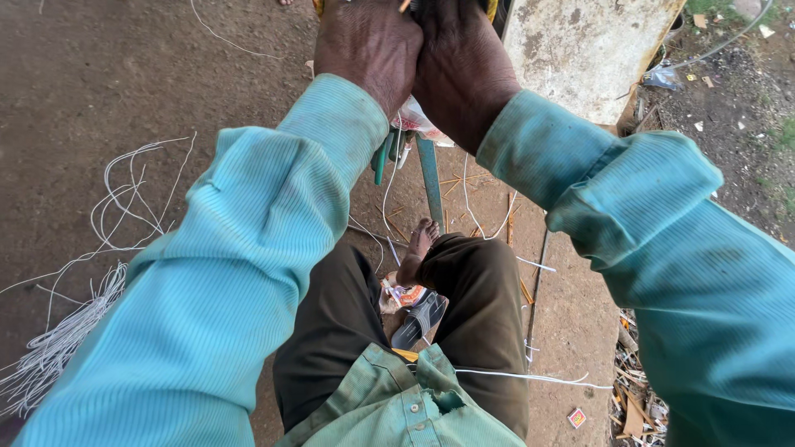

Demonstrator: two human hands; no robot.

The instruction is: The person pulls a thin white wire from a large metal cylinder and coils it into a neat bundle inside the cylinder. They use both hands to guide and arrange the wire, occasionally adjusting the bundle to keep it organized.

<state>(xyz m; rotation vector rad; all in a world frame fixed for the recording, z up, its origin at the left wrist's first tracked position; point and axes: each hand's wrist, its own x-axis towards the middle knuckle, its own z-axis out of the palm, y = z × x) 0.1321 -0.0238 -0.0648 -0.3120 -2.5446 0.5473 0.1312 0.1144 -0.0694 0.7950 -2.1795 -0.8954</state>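
Green frame (pixel 429 178) just below both hands' grip (pixel 418 50)

Outdoor roadside work spot: dirt ground (pixel 124 74), loose white cords (pixel 58 348), litter (pixel 638 406).

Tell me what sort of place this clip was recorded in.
Probably an informal outdoor work spot at ground level. It has a bare dirt floor, a loose bundle of white cords lying on it, and litter and scrap wood at the edge beside a weathered slab.
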